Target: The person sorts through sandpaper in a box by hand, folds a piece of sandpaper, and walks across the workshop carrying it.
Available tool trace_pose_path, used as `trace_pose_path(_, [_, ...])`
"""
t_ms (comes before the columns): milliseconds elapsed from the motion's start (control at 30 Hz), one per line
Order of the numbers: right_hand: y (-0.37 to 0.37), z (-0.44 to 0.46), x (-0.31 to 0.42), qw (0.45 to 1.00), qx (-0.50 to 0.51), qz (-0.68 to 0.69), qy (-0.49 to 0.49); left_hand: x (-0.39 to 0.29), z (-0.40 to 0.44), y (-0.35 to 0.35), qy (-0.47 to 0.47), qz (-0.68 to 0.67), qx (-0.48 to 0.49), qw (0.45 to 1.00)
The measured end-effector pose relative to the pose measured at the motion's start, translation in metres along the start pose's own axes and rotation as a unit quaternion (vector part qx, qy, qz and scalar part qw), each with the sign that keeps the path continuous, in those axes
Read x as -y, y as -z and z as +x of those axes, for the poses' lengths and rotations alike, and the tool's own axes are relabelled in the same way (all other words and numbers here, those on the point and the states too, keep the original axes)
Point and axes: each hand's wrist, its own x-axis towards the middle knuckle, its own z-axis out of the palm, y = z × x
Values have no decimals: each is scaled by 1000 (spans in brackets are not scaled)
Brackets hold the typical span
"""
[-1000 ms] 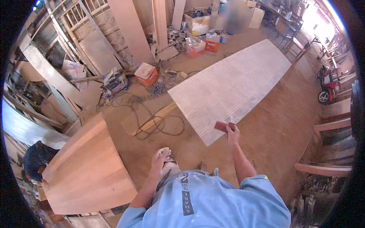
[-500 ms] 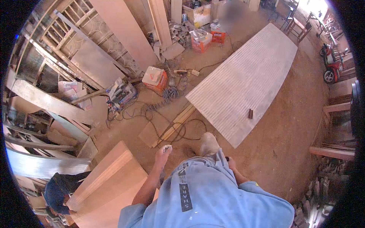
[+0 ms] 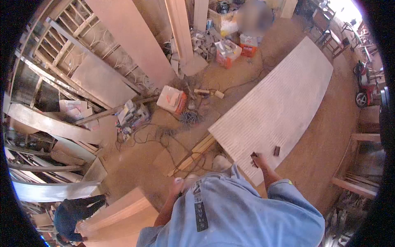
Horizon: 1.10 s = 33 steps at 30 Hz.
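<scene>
A long pale ribbed panel (image 3: pixel 275 103) slants away from me at the right. My right hand (image 3: pixel 260 160) is over its near end, fingers closed round a small dark object (image 3: pixel 254 154) that I cannot identify. Just right of that hand, a small dark red block (image 3: pixel 277 151) lies on the panel. My left hand (image 3: pixel 176 187) is beside my blue shirt (image 3: pixel 230 210), fingers curled, with a whitish spot at the fingertips; what it holds, if anything, is too small to tell.
A co-worker (image 3: pixel 72 218) bends over a wooden panel (image 3: pixel 123 218) at the lower left. Cables (image 3: pixel 164 136), wooden strips (image 3: pixel 193 154) and an orange-and-white container (image 3: pixel 172 99) are on the floor ahead. A red scooter (image 3: pixel 364 84) stands far right.
The red block, in my right hand a second ago, now lies on the panel. My right hand dropped to my side, then came back over the panel with a dark object. The co-worker's legs now show.
</scene>
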Motion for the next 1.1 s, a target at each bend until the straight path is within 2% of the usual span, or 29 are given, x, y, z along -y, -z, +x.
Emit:
trace_pose_path(67, [22,45,83,958,-12,-188,214,-14,14,12,42,-23,-21,999])
trace_pose_path(100, [19,83,105,924,-38,-221,311,-21,19,15,57,-33,-31,997])
trace_pose_path(133, [26,72,170,970,9,-115,214,-28,24,18,68,-41,-40,996])
trace_pose_path(200, [20,81,242,980,11,28,196,-41,46,19,45,-36,-66,996])
trace_pose_path(233, [12,95,265,973,5,50,227,-49,61,23,15,-27,-92,995])
trace_pose_path(267, [3,104,277,964,-3,74,255,-57,73,29,14,-23,-88,996])
trace_pose_path(333, [-17,109,287,960,0,89,265,-74,99,43,-64,-36,-79,994])
trace_pose_path(367, [-25,110,291,954,5,100,281,-84,110,51,-73,-30,-72,994])
trace_pose_path(400, [-35,105,288,960,2,102,259,-96,122,60,-78,5,-45,996])
trace_pose_path(433, [-43,97,278,966,-5,105,237,-110,134,69,-84,41,-19,995])
trace_pose_path(500, [-52,96,241,978,-13,-3,209,-77,194,73,-111,67,42,991])
trace_pose_path(567, [-71,98,171,977,-99,-44,184,-17,287,63,-146,57,121,980])
trace_pose_path(600, [-82,88,139,961,-197,-90,172,-15,323,75,-156,56,152,975])
trace_pose_path(633, [-82,63,123,975,-202,-76,60,-45,341,107,-191,107,167,962])
trace_pose_path(667, [-95,45,94,963,-260,-37,55,-68,348,139,-224,148,177,947])
trace_pose_path(700, [-107,15,82,955,-289,50,-36,-86,364,158,-172,79,179,966])
trace_pose_path(733, [-140,41,10,949,-277,20,-152,-97,384,183,-115,10,179,977])
trace_pose_path(767, [-162,24,8,912,-348,-131,-171,-122,392,215,-102,0,154,983])
trace_pose_path(800, [-171,1,27,933,-298,24,-200,-139,401,249,-84,-7,126,988])
trace_pose_path(833, [-183,-17,44,929,-236,176,-223,-159,411,274,-75,-4,87,993])
trace_pose_path(867, [-196,-15,55,927,-241,182,-223,-177,421,293,-64,-2,48,997])
trace_pose_path(900, [-213,-16,58,931,-188,273,-155,-182,432,307,-68,1,52,996])
trace_pose_path(933, [-231,-15,58,920,-134,358,-82,-160,462,317,-70,-96,37,992])
trace_pose_path(967, [-259,18,45,974,-128,184,-43,-143,485,326,-76,-191,22,978])
trace_pose_path(1000, [-286,51,31,990,-138,2,-6,-145,491,333,-59,-215,-4,975])
trace_pose_path(1067, [-249,-5,172,964,-52,233,-117,-147,495,329,-19,-188,5,982])
trace_pose_path(1100, [-252,13,174,982,-84,156,-66,-145,497,322,-8,-171,32,985])
